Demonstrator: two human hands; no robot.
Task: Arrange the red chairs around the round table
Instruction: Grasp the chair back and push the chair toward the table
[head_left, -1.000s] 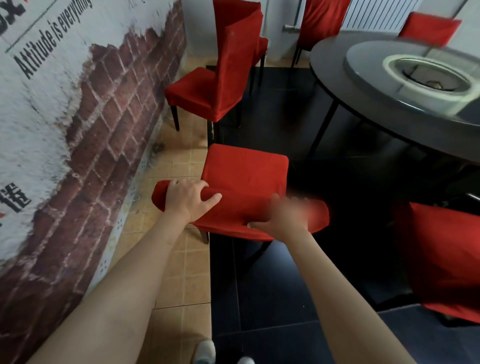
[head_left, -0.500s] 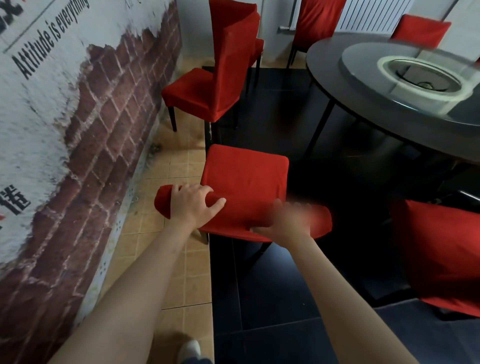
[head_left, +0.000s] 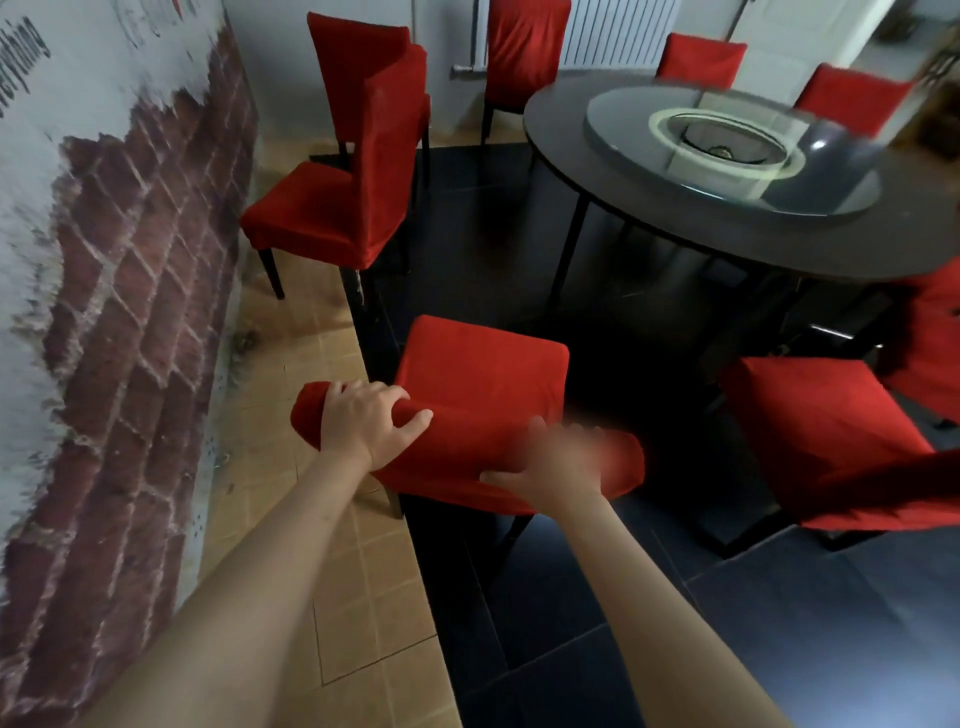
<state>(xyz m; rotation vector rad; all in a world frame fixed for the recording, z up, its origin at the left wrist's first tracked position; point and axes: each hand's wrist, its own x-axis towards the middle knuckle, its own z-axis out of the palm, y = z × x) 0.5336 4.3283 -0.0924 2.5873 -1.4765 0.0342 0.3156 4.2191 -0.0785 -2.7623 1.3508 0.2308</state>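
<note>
Both hands, left hand (head_left: 363, 421) and blurred right hand (head_left: 558, 462), grip a red chair's backrest (head_left: 467, 457), fingers curled over it, short of the round table (head_left: 727, 228). Two chairs by the brick wall (head_left: 358, 171) appear unplaced; several others already ring the table.

We count seven red chairs: the held chair (head_left: 483, 379), two stacked-looking chairs by the wall (head_left: 332, 208) (head_left: 358, 62), three beyond the table (head_left: 524, 52) (head_left: 701, 57) (head_left: 852, 98), one at right (head_left: 821, 431). A further red shape at the right edge is unclear. One round table (head_left: 675, 228). Two hands: left hand (head_left: 369, 421), right hand (head_left: 561, 462).
</note>
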